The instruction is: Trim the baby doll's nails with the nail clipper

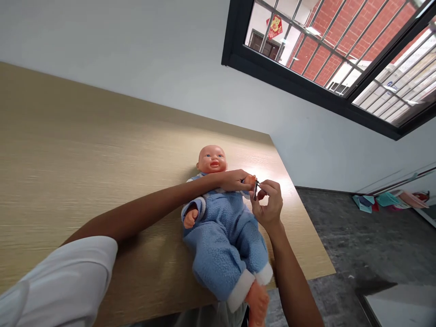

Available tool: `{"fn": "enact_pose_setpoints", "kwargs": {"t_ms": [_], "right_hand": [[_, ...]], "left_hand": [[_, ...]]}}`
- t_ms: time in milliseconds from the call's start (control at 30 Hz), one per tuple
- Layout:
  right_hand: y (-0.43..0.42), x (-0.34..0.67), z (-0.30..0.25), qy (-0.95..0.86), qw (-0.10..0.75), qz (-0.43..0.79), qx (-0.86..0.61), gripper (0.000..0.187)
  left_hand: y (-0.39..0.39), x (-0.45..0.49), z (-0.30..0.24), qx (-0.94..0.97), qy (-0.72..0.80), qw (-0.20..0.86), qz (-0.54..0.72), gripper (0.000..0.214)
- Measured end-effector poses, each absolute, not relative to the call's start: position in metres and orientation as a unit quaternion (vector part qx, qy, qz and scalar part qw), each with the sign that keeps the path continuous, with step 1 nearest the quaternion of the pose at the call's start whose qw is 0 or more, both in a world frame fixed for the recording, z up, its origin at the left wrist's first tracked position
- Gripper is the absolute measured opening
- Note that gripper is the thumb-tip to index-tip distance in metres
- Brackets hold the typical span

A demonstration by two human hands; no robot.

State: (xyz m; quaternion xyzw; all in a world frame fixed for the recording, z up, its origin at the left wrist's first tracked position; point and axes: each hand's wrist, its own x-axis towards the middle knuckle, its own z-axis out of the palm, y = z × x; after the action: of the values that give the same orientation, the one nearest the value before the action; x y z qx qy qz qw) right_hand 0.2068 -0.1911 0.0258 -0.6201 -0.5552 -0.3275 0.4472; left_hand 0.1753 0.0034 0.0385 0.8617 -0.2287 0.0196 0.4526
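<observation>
A baby doll (223, 227) in a blue fleece suit lies on its back on a wooden table (85, 154), head towards the wall, feet over the near edge. My left hand (235, 180) reaches across the doll's chest and is closed around the doll's far hand (251, 180). My right hand (270, 202) is closed in a pinch on a small metal nail clipper (255, 189), whose tip is at the doll's fingers. The doll's other hand (190, 219) rests free at its side.
The table's right edge (299, 200) drops to a dark grey floor (357, 240). Coloured papers (384, 200) lie on the floor by the white wall. A barred window (340, 50) is above right.
</observation>
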Motion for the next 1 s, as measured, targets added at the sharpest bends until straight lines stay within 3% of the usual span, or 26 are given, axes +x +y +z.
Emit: {"fn": "enact_pose_setpoints", "kwargs": {"t_ms": [300,1000], "right_hand": [[-0.1908,0.2066,0.0253,-0.566,0.42,-0.341,-0.622,0.025],[-0.1917,0.2037,0.0332,-0.568,0.444,-0.305,-0.623,0.022]], "left_hand": [[0.0028,0.1734,0.0413,0.863,-0.237,0.446,0.018,0.035],[0.0045,0.1751,0.038,0.865,-0.225,0.448,0.011,0.044]]}}
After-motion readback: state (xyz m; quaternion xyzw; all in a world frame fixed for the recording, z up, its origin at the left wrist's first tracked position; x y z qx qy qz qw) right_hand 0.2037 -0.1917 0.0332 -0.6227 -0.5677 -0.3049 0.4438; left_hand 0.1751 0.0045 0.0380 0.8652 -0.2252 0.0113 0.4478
